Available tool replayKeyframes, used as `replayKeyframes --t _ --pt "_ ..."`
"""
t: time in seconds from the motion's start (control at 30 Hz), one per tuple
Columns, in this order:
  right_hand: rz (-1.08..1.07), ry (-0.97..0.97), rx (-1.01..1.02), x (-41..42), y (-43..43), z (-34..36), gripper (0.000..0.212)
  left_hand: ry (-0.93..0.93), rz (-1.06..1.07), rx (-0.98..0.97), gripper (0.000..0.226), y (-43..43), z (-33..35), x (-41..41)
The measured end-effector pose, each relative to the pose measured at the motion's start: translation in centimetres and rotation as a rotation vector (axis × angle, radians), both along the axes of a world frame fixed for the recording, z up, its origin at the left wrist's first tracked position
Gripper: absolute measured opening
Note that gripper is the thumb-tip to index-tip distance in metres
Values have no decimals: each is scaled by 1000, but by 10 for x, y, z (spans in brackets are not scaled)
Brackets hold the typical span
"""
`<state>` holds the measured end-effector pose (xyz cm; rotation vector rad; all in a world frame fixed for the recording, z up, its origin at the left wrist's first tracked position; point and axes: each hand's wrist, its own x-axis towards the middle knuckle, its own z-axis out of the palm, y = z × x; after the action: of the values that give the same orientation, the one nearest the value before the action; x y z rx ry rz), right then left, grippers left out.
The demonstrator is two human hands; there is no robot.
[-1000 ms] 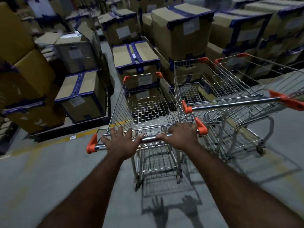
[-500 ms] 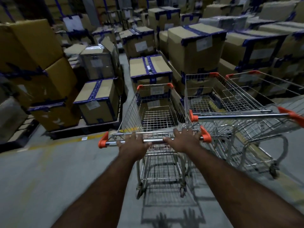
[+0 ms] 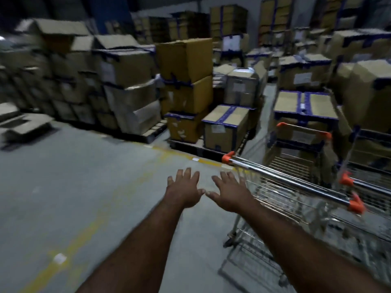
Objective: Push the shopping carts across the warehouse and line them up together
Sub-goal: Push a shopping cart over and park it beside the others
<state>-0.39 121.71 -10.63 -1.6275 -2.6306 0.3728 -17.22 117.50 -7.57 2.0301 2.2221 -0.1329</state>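
Both hands, left (image 3: 183,192) and right (image 3: 229,192), were spread wide, holding nothing, just beside the cart (image 3: 296,199). It seemingly stood parked alongside another cart (image 3: 368,187); through the blur, any remaining carts went unseen.

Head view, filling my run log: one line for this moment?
left hand: open, empty | right hand: open, empty | cart handle: unheld, right of hands | carts: side by side
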Motion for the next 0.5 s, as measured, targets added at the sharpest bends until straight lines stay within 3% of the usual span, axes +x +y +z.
replayKeyframes --t 0.33,0.5 --pt "554 -18 68 -123 -63 41 77 110 419 127 73 -144 40 -86" --pt "771 -31 59 -158 -119 30 76 111 648 2 60 -229 24 -86"
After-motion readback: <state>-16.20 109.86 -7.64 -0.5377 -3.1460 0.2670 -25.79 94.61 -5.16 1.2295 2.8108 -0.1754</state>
